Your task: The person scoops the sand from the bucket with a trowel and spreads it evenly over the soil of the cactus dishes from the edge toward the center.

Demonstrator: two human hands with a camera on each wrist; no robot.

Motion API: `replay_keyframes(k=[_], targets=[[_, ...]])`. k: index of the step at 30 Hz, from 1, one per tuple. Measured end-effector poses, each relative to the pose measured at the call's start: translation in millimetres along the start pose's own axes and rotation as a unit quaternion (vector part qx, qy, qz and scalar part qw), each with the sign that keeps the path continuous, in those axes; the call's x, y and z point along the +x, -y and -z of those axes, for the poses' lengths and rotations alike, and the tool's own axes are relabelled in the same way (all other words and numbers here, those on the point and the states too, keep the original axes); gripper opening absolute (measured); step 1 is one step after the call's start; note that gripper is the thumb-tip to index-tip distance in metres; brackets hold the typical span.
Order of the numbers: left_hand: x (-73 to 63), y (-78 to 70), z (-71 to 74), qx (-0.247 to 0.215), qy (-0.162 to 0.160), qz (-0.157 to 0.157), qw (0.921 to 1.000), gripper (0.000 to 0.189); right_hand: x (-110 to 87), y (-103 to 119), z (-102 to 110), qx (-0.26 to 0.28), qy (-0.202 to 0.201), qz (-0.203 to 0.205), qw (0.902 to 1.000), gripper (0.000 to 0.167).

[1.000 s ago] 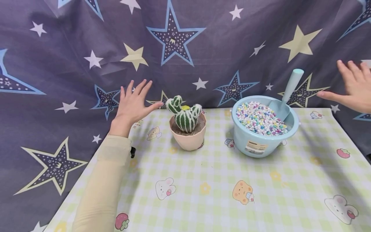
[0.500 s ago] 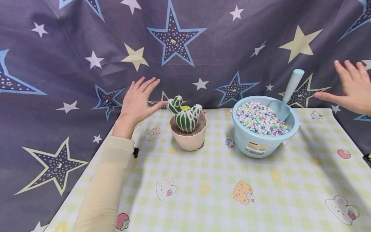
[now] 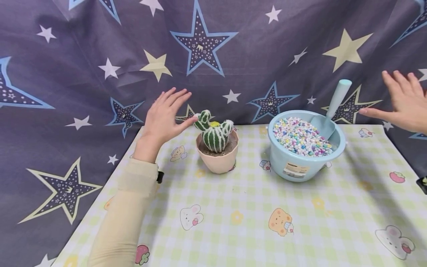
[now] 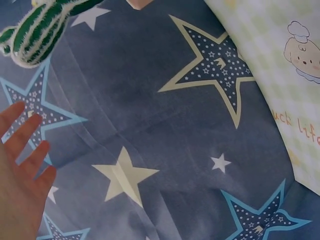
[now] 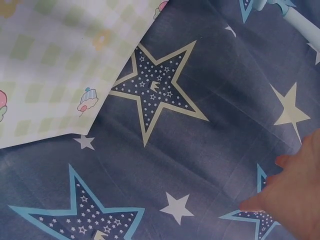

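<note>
A green cactus (image 3: 215, 138) with white stripes and a yellow top stands in a pale pink pot (image 3: 218, 162) on the table. My left hand (image 3: 163, 118) is raised just left of it, fingers extended, its thumb tip close to the cactus's left arm; whether they touch I cannot tell. To the right sits a light blue bucket (image 3: 295, 167) full of small multicoloured beads (image 3: 298, 135). A light blue scoop (image 3: 337, 98) leans in the beads, handle up. My right hand (image 3: 405, 100) hovers in the air right of the scoop, fingers spread, holding nothing.
A green-and-white checked tablecloth (image 3: 213, 196) with cartoon prints covers the table. Behind it hangs a dark curtain (image 3: 247, 48) patterned with stars, close to the table's back edge. The bucket carries a paper label (image 3: 296, 170).
My left hand has shifted right, bringing its thumb nearer the cactus. The right hand has drifted slightly left towards the scoop. The pot, bucket and scoop have stayed put.
</note>
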State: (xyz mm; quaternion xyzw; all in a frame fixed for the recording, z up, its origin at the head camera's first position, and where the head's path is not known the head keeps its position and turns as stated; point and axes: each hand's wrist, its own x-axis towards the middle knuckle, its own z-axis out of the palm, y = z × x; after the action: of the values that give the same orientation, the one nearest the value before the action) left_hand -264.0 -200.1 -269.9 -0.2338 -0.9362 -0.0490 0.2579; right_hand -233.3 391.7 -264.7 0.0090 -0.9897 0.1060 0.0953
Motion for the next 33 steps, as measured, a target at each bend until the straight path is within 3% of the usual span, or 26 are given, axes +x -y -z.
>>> replay_keyframes(k=[16,24,33], targets=[[-2.8,-17.2,1.8,-0.002,-0.061,-0.038,0.9974,0.077,-0.6,4,-4,-0.002,0.032,-0.003,0.9995,0.119],[-3.0,-26.6,1.7,-0.014,-0.095,-0.065,0.9933,0.077,-2.3,7,-6,0.006,0.03,0.022,0.9993,0.116],[-2.9,-35.9,0.8,-0.028,-0.108,-0.078,0.9907,0.078,-2.9,9,-9,0.012,0.032,0.036,0.9988,0.115]])
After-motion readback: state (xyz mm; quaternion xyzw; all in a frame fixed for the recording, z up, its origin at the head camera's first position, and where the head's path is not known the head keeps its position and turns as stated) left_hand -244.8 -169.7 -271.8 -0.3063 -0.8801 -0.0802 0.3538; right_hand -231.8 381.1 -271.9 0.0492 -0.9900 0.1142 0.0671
